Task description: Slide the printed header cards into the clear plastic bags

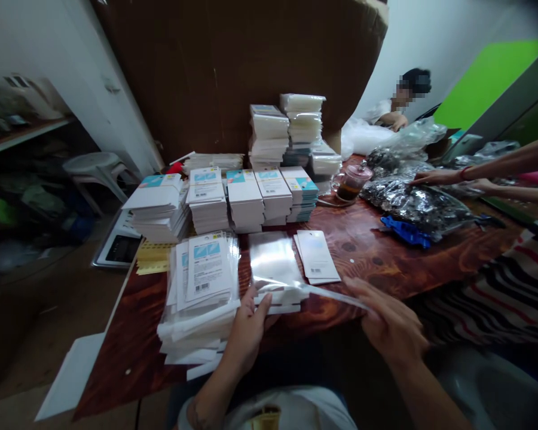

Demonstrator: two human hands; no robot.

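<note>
My left hand (251, 319) is closed at the near end of a stack of clear plastic sleeves (275, 263), thumb on top. Off to the right, my right hand (392, 322) is closed on a thin clear strip (336, 294) that stretches from the sleeves' near edge. Two white printed cards (318, 257) lie just beyond, right of the sleeves. On the left is a pile of bagged cards (206, 272) with white flaps hanging toward me.
Card stacks (246, 200) line the back, with taller piles (269, 134) behind. A glass mug (352, 182) stands near plastic bags of dark items (416, 203), where another person's hands reach in. A scale (119, 245) sits left; someone sits at the back right.
</note>
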